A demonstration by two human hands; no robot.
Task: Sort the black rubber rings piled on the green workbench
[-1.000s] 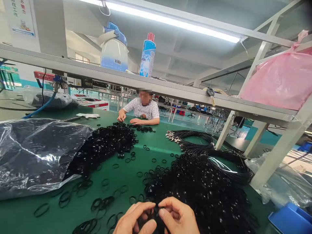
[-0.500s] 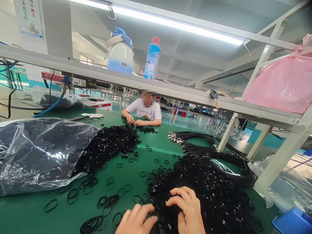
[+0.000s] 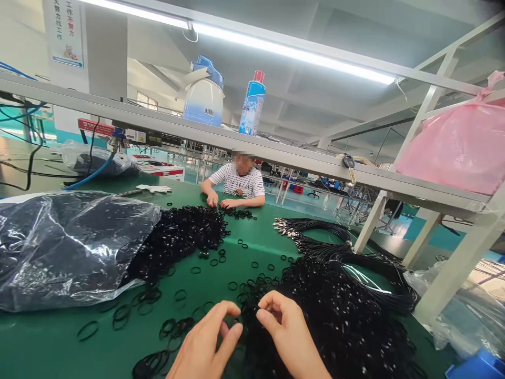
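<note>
My left hand [image 3: 205,342] and my right hand [image 3: 286,331] are low in the view, at the near edge of a big heap of small black rubber rings [image 3: 339,316]. Both hands have the thumb and forefinger pinched together over the heap's left edge. What the fingertips hold is too small to name. Loose black rings [image 3: 173,326] lie scattered on the green table [image 3: 221,252] just left of my hands.
A second ring heap [image 3: 177,237] spills from a clear plastic bag [image 3: 67,242] at left. A bundle of black cables [image 3: 327,237] lies behind the near heap. A person in a striped shirt [image 3: 239,184] works opposite. A shelf rail [image 3: 276,152] carries a spray can and jug.
Both hands have lifted from pressing into the heap and now pinch at its left edge. The view has tilted slightly, so the hands show more.
</note>
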